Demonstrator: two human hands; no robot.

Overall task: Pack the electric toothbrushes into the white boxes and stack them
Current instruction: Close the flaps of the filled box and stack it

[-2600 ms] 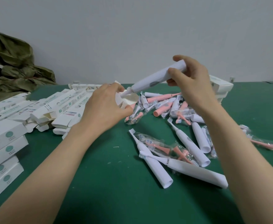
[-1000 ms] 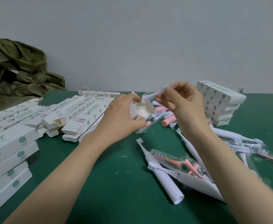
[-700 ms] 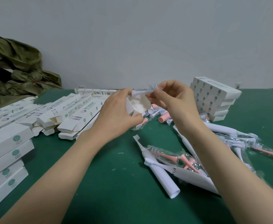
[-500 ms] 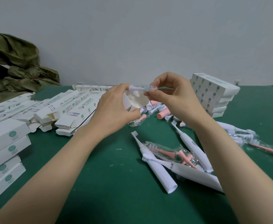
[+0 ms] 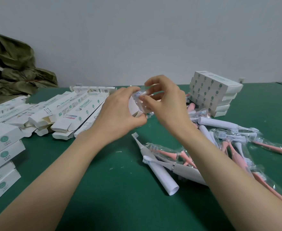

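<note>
Head view: over a green table (image 5: 103, 189), a person's left hand (image 5: 118, 114) grips the open end of a white box (image 5: 133, 105), while the right hand (image 5: 168, 104) pinches a plastic-wrapped brush head (image 5: 140, 93) at its mouth. Loose electric toothbrushes (image 5: 160, 174) lie nearer the camera; stacked boxes (image 5: 215, 94) stand at the table's far right.

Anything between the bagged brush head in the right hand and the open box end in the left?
Nothing visible. The right hand pinches the bagged brush head right at the mouth of the white box that the left hand grips. Fingers hide part of the mouth.
</note>
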